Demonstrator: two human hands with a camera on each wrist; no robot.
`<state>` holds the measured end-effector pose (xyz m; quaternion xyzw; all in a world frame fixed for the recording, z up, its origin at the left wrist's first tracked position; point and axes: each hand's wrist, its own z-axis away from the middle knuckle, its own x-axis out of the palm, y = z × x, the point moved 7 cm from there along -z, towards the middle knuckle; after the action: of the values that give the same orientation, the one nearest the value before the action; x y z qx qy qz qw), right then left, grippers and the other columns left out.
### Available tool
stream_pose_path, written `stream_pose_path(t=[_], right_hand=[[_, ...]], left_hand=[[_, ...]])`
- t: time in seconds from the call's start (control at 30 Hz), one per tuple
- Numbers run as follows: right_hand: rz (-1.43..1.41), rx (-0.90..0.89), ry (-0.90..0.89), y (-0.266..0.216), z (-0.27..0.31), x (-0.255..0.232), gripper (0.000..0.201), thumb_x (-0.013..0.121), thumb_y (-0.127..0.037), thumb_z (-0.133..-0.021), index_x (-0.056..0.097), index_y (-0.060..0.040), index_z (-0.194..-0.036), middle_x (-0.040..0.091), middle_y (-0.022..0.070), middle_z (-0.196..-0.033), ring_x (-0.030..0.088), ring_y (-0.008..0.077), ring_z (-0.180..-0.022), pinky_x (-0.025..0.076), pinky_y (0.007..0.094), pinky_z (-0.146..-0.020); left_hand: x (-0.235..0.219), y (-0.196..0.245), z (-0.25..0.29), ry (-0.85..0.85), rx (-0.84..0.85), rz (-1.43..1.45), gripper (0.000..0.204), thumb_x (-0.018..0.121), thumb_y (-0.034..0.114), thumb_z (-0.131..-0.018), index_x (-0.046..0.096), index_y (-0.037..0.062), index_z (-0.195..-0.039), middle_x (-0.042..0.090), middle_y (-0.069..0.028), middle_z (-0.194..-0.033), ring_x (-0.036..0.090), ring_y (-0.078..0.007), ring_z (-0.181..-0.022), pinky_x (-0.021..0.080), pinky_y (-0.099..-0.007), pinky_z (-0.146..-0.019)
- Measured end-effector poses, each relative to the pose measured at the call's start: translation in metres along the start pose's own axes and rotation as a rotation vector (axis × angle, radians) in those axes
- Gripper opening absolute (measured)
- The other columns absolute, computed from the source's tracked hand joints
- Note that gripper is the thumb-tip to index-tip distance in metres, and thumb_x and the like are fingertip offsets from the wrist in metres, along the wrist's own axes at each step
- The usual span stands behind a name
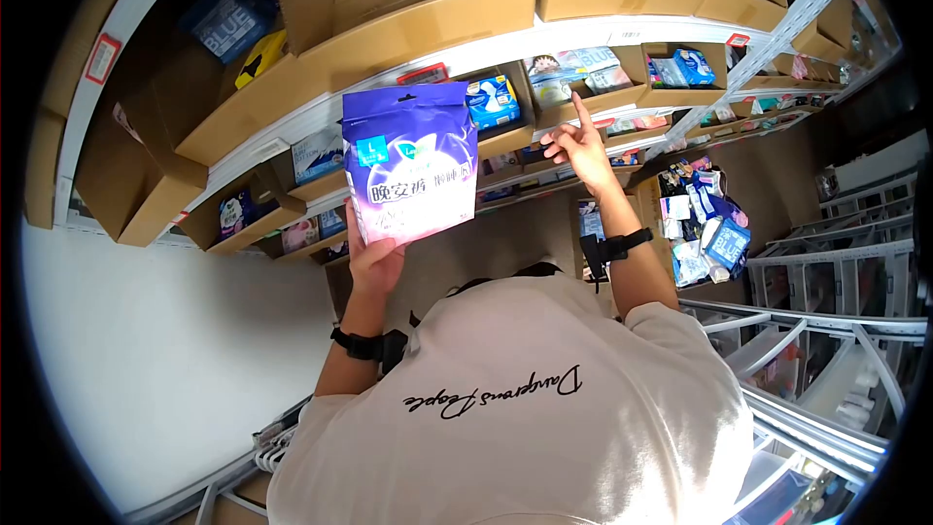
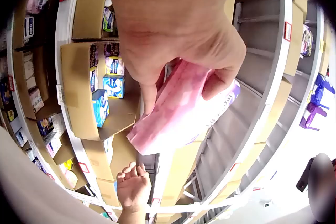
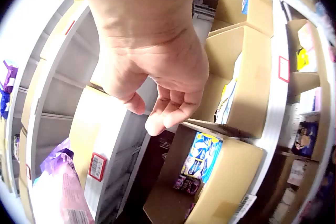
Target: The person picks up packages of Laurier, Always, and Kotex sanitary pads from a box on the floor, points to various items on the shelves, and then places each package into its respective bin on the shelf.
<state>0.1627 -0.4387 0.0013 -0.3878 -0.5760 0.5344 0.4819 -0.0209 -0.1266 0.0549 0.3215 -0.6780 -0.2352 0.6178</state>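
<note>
In the head view my left hand (image 1: 376,264) grips the lower edge of a purple-and-pink pack of sanitary night pants (image 1: 416,175), held upright with its printed front showing. The left wrist view has the thumb and fingers pinching the pink end of the pack (image 2: 176,111). My right hand (image 1: 585,154) is raised in front of the shelf with the index finger extended and the other fingers loosely bent, holding nothing. Beyond its fingertip stands a cardboard bin (image 1: 583,107) with white and blue packs. A blue pad pack (image 1: 493,102) sits in the bin behind the purple pack.
White shelves (image 1: 573,36) carry rows of cardboard bins with red-framed price tags. A large open carton (image 1: 418,15) is on the shelf above. To the right, a pile of mixed packs (image 1: 709,224) lies low beside metal racks (image 1: 826,321).
</note>
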Motion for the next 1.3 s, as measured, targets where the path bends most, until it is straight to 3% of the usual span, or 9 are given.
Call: stream_pose_path(t=[0.37, 0.6, 0.67, 0.8, 0.87, 1.1, 1.17, 1.3], right_hand=[[0.031, 0.05, -0.078, 0.012, 0.004, 0.051, 0.083, 0.05, 0.0, -0.092, 0.0, -0.0141, -0.157, 0.069, 0.0103, -0.092, 0.064, 0.0126, -0.069, 0.052, 0.0237, -0.061], [0.076, 0.063, -0.137, 0.024, 0.006, 0.084, 0.082, 0.051, -0.002, -0.092, 0.003, -0.0151, -0.157, 0.069, 0.0113, -0.095, 0.064, 0.0139, -0.071, 0.052, 0.0255, -0.064], [0.08, 0.07, -0.15, 0.026, 0.008, 0.095, 0.082, 0.051, -0.002, -0.092, 0.003, -0.015, -0.157, 0.069, 0.0113, -0.095, 0.064, 0.0139, -0.071, 0.052, 0.0255, -0.064], [0.109, 0.064, -0.156, 0.028, 0.011, 0.114, 0.081, 0.05, -0.002, -0.092, 0.002, -0.0151, -0.157, 0.069, 0.0108, -0.094, 0.064, 0.014, -0.071, 0.052, 0.0254, -0.064], [0.117, 0.066, -0.161, 0.028, 0.011, 0.122, 0.081, 0.049, -0.002, -0.092, 0.002, -0.0151, -0.157, 0.069, 0.0107, -0.094, 0.064, 0.0141, -0.071, 0.051, 0.0253, -0.064], [0.127, 0.105, -0.195, 0.026, 0.019, 0.164, 0.085, 0.048, 0.003, -0.09, -0.003, -0.0138, -0.156, 0.068, 0.0104, -0.092, 0.063, 0.0137, -0.07, 0.052, 0.0256, -0.063], [0.118, 0.117, -0.195, 0.028, 0.02, 0.177, 0.085, 0.048, 0.003, -0.09, -0.003, -0.0141, -0.156, 0.068, 0.0107, -0.092, 0.063, 0.0138, -0.07, 0.052, 0.0257, -0.062], [0.147, 0.111, -0.248, 0.032, 0.023, 0.204, 0.086, 0.047, 0.004, -0.09, -0.003, -0.0159, -0.157, 0.067, 0.0108, -0.092, 0.063, 0.0139, -0.07, 0.051, 0.025, -0.061]], left_hand=[[-0.038, 0.019, 0.025, 0.056, 0.004, -0.095, 0.081, 0.065, 0.003, -0.074, 0.028, 0.0024, -0.146, 0.049, -0.0139, -0.138, 0.05, -0.0292, -0.128, 0.044, -0.0413, -0.105], [-0.058, 0.035, 0.042, 0.126, 0.044, -0.079, 0.082, 0.064, 0.006, -0.075, 0.027, 0.0043, -0.147, 0.046, -0.0145, -0.14, 0.049, -0.0293, -0.129, 0.044, -0.0424, -0.105], [-0.064, 0.041, 0.046, 0.124, 0.106, -0.108, 0.073, 0.061, 0.01, -0.079, 0.03, 0.0022, -0.144, 0.05, -0.016, -0.137, 0.054, -0.0324, -0.124, 0.049, -0.0448, -0.098], [-0.077, 0.05, 0.055, 0.132, 0.073, -0.068, 0.081, 0.064, 0.007, -0.076, 0.026, 0.0052, -0.147, 0.046, -0.0151, -0.14, 0.048, -0.0302, -0.13, 0.045, -0.0437, -0.104], [-0.085, 0.055, 0.058, 0.129, 0.122, -0.148, 0.073, 0.063, 0.015, -0.081, 0.029, 0.0018, -0.145, 0.048, -0.0176, -0.138, 0.053, -0.0337, -0.124, 0.049, -0.0478, -0.1], [-0.108, 0.075, 0.07, 0.139, 0.136, -0.115, 0.072, 0.064, 0.016, -0.084, 0.028, 0.0021, -0.145, 0.047, -0.0177, -0.138, 0.053, -0.0346, -0.124, 0.05, -0.0484, -0.097], [-0.115, 0.081, 0.074, 0.153, 0.111, -0.049, 0.072, 0.069, 0.015, -0.082, 0.031, 0.0047, -0.143, 0.048, -0.0145, -0.136, 0.053, -0.029, -0.125, 0.048, -0.043, -0.101], [-0.137, 0.089, 0.087, 0.167, 0.144, -0.011, 0.072, 0.069, 0.015, -0.083, 0.031, 0.0046, -0.143, 0.049, -0.0149, -0.136, 0.053, -0.0291, -0.124, 0.049, -0.0431, -0.099]])
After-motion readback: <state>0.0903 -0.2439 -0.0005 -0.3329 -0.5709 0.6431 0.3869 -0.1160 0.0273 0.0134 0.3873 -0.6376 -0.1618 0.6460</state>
